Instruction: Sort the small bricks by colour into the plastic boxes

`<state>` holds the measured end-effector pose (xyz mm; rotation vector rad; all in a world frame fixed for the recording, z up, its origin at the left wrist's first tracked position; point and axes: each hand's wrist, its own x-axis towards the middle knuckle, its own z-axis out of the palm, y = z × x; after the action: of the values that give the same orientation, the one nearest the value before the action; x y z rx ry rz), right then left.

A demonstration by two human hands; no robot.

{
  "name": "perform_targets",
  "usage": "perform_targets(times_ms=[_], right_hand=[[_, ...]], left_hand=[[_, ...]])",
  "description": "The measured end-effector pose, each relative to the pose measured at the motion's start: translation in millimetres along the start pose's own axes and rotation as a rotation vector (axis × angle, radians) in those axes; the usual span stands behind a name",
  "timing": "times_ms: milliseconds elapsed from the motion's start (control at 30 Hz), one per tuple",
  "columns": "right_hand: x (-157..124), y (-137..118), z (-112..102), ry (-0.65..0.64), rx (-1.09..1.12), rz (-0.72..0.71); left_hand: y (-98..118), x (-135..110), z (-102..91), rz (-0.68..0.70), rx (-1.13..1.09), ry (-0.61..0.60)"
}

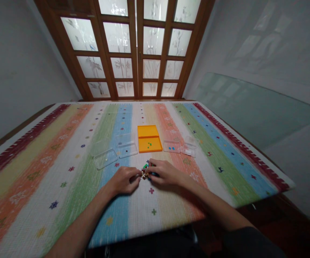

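Observation:
A small pile of tiny mixed-colour pieces (144,175) lies on the striped cloth between my hands, with green, white, brown and blue showing. My left hand (126,180) is at the pile's left edge, thumb and forefinger pinched together; whatever is between the tips is too small to name. From the right, my right hand (161,171) curls over the pile with its fingertips together among the pieces, and it hides part of them. Just beyond stands an open orange case (150,132) holding several small green pieces (149,144).
Left of the case are two clear plastic boxes, the nearer one (97,163) and another (119,153), each with a tiny piece. On the right, one clear box (167,150) holds blue pieces (171,148); another (188,152) holds white ones. A striped tablecloth (74,200) covers the table.

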<state>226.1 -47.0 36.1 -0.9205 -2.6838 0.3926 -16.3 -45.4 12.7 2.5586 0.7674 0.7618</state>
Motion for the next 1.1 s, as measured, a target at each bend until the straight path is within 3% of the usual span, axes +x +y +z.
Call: perform_targets(times_ms=[167, 367, 767, 1100], right_hand=[[-0.2, -1.2, -1.2, -0.042, 0.08, -0.04], [-5.1, 4.6, -4.8, -0.003, 0.091, 0.005], [23.6, -3.0, -3.4, -0.143, -0.056, -0.065], [25.2, -5.4, -9.5, -0.189, -0.077, -0.024]], left_hand=[[0.1, 0.7, -0.7, -0.016, -0.005, 0.002], [-1.2, 0.4, 1.2, -0.014, 0.023, 0.017], [-1.1, -0.5, -0.6, 0.002, 0.052, -0.005], [-0.8, -1.3, -1.3, -0.016, 0.068, -0.025]])
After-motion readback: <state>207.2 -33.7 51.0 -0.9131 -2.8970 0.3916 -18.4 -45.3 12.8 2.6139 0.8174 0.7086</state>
